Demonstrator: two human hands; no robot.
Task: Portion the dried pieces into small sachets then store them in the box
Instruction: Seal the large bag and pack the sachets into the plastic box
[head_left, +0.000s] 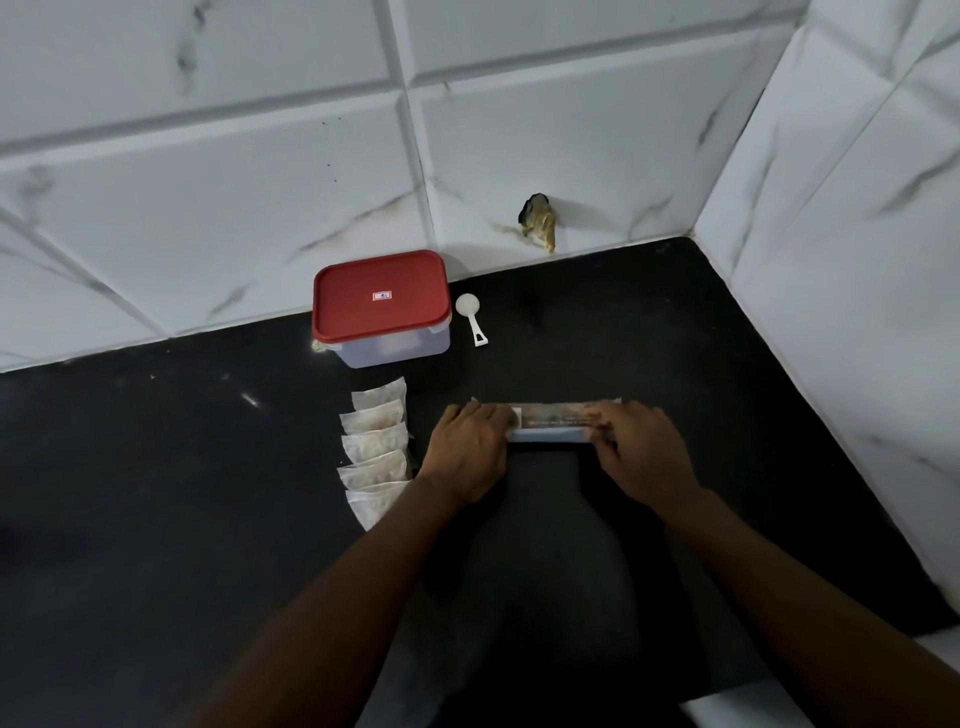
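Observation:
A folded packet (553, 422) lies flat on the black counter (156, 493), its folded edge toward me. My left hand (467, 447) grips its left end and my right hand (639, 447) grips its right end, fingers curled over the fold. Left of my left hand, several small clear sachets (375, 444) filled with pale dried pieces lie in an overlapping column. Behind them stands a clear plastic box (395, 348) with its red lid (382, 296) closed. A white plastic scoop (471, 318) lies just right of the box.
White marble-look tiled walls close the counter at the back and on the right. A broken hole (539, 221) shows in the back wall near the counter line. The counter's front edge (779, 680) cuts in at the lower right.

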